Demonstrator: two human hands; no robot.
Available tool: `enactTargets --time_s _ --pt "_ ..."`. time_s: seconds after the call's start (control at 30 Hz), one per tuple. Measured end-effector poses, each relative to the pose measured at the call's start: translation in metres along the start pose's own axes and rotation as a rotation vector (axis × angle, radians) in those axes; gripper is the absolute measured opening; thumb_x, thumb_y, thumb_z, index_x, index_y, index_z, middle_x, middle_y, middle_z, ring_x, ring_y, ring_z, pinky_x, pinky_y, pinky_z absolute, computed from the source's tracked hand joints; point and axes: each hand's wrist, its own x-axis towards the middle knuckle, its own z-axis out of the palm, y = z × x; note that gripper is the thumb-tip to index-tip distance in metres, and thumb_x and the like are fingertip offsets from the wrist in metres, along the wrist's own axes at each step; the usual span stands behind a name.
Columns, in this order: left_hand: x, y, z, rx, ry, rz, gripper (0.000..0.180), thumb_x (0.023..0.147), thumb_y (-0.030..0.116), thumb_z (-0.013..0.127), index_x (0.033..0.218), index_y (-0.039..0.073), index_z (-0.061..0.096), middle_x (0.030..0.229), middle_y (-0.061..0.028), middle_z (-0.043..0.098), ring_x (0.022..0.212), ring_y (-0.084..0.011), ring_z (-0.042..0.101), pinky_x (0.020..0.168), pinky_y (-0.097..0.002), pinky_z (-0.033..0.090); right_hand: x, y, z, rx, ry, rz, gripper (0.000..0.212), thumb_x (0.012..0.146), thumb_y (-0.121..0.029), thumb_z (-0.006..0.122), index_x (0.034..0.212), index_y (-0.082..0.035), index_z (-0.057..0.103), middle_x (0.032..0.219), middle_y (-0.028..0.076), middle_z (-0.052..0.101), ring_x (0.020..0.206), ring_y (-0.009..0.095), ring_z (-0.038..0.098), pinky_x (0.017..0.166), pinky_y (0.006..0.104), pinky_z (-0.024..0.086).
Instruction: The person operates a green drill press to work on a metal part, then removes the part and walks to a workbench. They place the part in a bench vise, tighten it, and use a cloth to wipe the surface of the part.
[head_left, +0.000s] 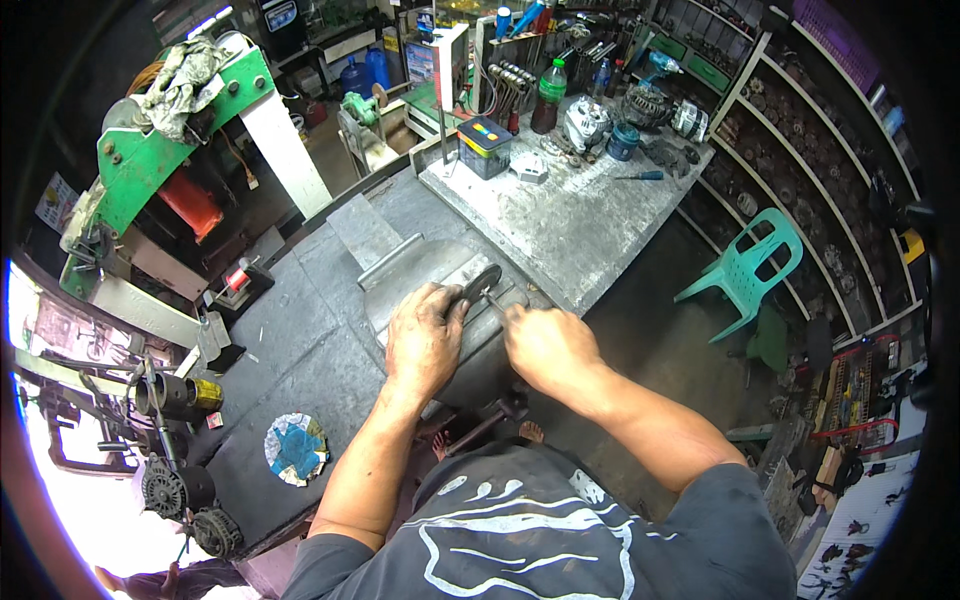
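Observation:
My left hand (425, 332) is closed on a dark, round, disc-like metal part (484, 280) and steadies it over the jaws of a grey bench vise (400, 277). To its right, my right hand (552, 345) makes a fist around a thin metal tool (494, 299). The tool's end meets the near side of the disc, close to its middle. Its handle is hidden inside my fist, so its exact kind does not show. Whether the vise jaws clamp the disc cannot be made out behind my left fingers.
A grey worktable (560, 230) at the far right bears alternators (587, 122), a bottle (549, 97), a plastic box (484, 147) and a screwdriver (640, 176). A green plastic chair (752, 268) stands right. On the dark bench (290, 345) lies a round patterned pad (296, 449). A green-and-white press frame (180, 150) rises left.

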Motion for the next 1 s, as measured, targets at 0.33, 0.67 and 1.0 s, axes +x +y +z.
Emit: enactTargets --time_s 0.33,0.67,1.0 --pt "-0.001 -0.001 0.005 -0.004 0.029 0.014 0.019 0.097 0.015 0.074 0.110 0.001 0.078 0.103 -0.0167 0.073 0.103 -0.0399 0.071 0.092 -0.0487 0.055 -0.032 -0.002 0.016 0.193 0.013 0.095 0.025 0.101 -0.019 0.058 0.098 0.003 0.069 0.076 0.026 0.074 0.073 0.046 0.076 0.064 0.0530 0.064" --pt "0.000 -0.003 0.006 0.003 0.010 0.026 0.022 0.098 0.014 0.074 0.113 -0.002 0.077 0.105 -0.0200 0.075 0.101 -0.0413 0.072 0.091 -0.0460 0.056 -0.009 -0.016 0.003 0.181 -0.038 0.066 0.029 0.104 -0.019 0.052 0.102 0.002 0.073 0.083 0.025 0.076 0.077 0.044 0.077 0.068 0.0534 0.064" --pt "0.004 -0.002 0.007 -0.008 0.032 0.029 0.022 0.097 0.014 0.075 0.112 -0.002 0.078 0.103 -0.0196 0.074 0.100 -0.0408 0.072 0.090 -0.0463 0.056 -0.008 -0.002 -0.011 0.037 -0.167 0.057 0.029 0.100 -0.020 0.056 0.094 0.000 0.076 0.090 0.022 0.079 0.081 0.042 0.079 0.071 0.0519 0.066"
